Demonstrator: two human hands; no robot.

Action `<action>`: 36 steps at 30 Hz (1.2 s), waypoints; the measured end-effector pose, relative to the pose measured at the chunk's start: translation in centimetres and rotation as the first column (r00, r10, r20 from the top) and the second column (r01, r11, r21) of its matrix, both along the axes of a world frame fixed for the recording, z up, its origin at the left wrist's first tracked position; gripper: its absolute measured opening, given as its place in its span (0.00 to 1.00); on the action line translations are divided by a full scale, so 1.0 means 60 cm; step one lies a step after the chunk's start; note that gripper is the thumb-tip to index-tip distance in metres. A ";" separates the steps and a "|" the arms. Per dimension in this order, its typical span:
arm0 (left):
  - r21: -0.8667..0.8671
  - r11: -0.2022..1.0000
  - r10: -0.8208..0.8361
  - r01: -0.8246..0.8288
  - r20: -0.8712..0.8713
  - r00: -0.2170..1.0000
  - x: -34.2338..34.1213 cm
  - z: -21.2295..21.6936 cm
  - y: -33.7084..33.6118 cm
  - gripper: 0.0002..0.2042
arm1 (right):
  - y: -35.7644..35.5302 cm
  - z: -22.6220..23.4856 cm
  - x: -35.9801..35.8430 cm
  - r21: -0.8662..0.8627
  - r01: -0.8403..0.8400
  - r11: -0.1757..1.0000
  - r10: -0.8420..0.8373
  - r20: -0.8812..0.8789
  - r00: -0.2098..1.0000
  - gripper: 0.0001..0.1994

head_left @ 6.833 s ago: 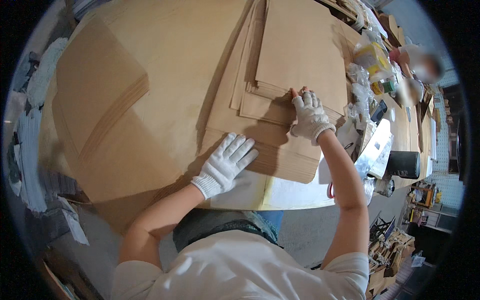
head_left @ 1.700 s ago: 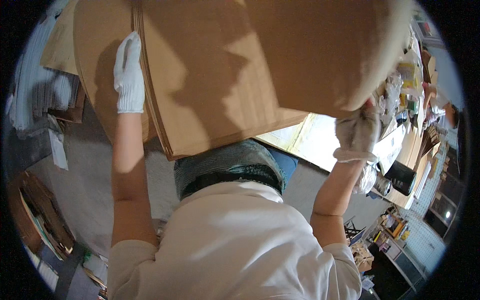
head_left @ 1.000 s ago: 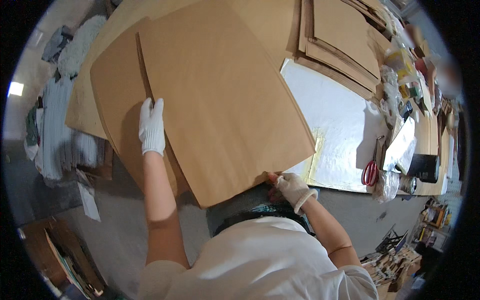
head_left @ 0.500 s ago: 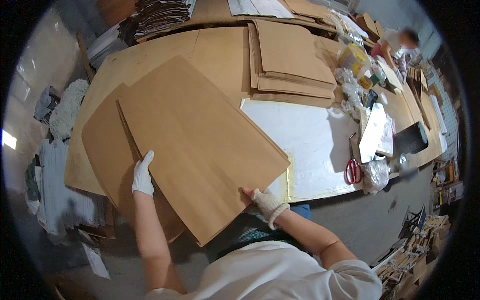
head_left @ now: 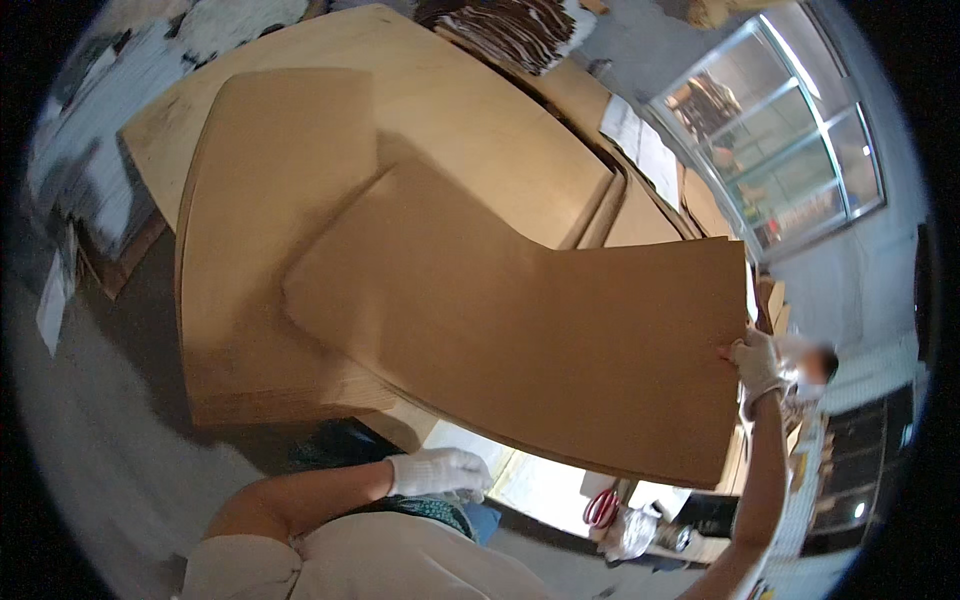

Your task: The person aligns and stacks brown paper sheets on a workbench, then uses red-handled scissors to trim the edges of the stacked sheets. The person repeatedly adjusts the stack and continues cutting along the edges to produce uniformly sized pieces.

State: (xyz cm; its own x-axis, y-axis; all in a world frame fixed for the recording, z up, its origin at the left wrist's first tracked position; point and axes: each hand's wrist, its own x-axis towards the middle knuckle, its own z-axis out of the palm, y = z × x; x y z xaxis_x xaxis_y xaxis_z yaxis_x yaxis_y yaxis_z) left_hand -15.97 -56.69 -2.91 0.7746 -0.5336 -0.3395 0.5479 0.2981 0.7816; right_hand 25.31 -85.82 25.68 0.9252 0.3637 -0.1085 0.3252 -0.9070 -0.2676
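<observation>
Large flat brown cardboard sheet (head_left: 560,350) is now swinging off the desk's (head_left: 480,130) near edge; gloved right hand (head_left: 757,362) is pinching its far corner, grip closed. Gloved left hand (head_left: 437,470) has let go, fingers loosely curled underneath, holding nothing.

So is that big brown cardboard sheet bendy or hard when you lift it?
Probably a bit bendy: the cardboard sheet curves across its span while the right hand grips one edge. It seems light for its size, since that hand alone appears to hold it up. The left hand is off it.
</observation>
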 end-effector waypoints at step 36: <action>0.710 0.564 -0.258 -0.421 0.636 0.728 -0.087 0.028 0.013 0.14 | 0.516 -0.394 -0.516 0.252 -0.901 0.353 0.891 0.203 0.406 0.22</action>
State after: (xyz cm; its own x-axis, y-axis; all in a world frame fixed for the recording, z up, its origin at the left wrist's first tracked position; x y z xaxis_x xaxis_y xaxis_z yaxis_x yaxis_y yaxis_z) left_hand -21.21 -55.90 -1.22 0.9720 -0.2346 0.0109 -0.1504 -0.5861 0.7961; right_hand -5.64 -54.85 2.07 0.0316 0.9837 0.1772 0.9085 0.0457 -0.4154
